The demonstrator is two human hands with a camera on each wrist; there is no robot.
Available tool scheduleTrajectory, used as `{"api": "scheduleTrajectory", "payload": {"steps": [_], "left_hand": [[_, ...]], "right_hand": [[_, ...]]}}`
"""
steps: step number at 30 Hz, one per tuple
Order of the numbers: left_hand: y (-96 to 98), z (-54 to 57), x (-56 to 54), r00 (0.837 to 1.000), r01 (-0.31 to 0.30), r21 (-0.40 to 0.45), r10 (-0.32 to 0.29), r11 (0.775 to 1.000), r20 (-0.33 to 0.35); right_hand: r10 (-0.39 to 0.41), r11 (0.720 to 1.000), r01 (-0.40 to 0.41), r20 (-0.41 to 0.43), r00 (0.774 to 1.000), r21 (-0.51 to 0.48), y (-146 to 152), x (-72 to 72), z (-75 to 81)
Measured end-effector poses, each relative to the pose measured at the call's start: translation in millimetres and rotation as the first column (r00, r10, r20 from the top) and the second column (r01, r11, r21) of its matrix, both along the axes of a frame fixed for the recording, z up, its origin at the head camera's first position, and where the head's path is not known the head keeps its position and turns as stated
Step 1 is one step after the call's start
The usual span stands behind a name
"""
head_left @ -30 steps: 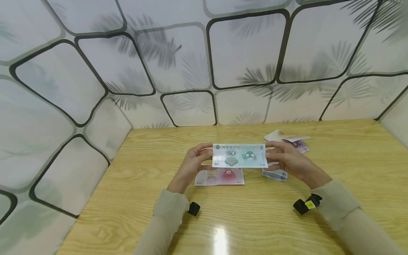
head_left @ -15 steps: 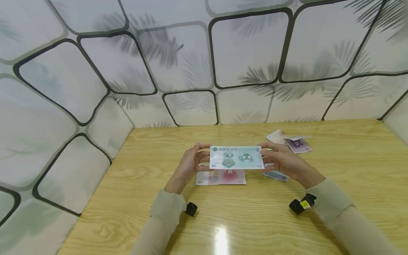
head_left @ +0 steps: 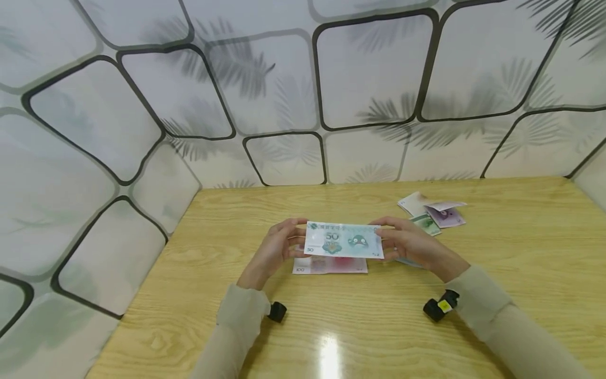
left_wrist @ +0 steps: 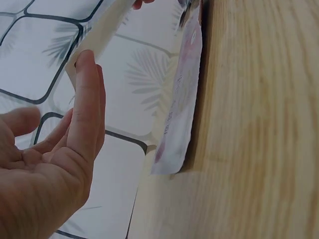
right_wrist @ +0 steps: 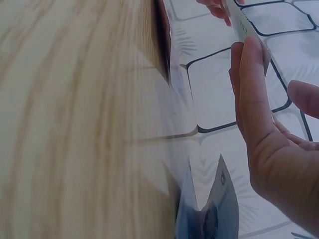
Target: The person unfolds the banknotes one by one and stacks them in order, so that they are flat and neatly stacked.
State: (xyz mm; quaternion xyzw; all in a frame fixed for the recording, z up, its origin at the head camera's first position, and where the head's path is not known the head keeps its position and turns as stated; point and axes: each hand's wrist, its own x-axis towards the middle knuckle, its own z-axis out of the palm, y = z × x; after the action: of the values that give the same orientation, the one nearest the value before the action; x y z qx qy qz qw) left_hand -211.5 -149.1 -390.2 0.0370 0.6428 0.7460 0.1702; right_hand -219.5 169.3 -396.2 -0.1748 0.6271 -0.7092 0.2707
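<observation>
A pale green play banknote (head_left: 343,239) marked 50 hangs upright between my two hands, its printed side facing me. My left hand (head_left: 272,247) touches the left end. In the left wrist view its straight fingers (left_wrist: 85,99) reach the note's edge (left_wrist: 102,37), the thumb standing apart. The right end meets the fingertips of my right hand (head_left: 412,239); the right wrist view shows those fingers (right_wrist: 255,94) straight too, thumb apart. Below and behind lies a pink 100 note (head_left: 317,266), partly covered by the green one. A folded bluish note (right_wrist: 219,204) stands under my right hand.
At the back right of the wooden table (head_left: 189,316) lie a purple note (head_left: 447,217) with a raised flap, a green note (head_left: 427,225) and a folded beige note (head_left: 413,202). A patterned wall (head_left: 284,158) rises behind the table.
Both hands have moved slightly left and down with the 50 note, which now tilts a little. The green note at the back right has come into sight; the bluish one is more covered.
</observation>
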Motion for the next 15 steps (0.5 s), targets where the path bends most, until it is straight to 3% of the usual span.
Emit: {"api": "scheduleTrajectory", "payload": {"steps": [15], "left_hand": [[-13.9,1.3,1.2,0.999,0.027,-0.037,-0.026,0.999,0.035]], "right_hand": [[-0.011,1.0,0.01,0.039,0.999,0.029,-14.3,-3.6,-5.1]]}}
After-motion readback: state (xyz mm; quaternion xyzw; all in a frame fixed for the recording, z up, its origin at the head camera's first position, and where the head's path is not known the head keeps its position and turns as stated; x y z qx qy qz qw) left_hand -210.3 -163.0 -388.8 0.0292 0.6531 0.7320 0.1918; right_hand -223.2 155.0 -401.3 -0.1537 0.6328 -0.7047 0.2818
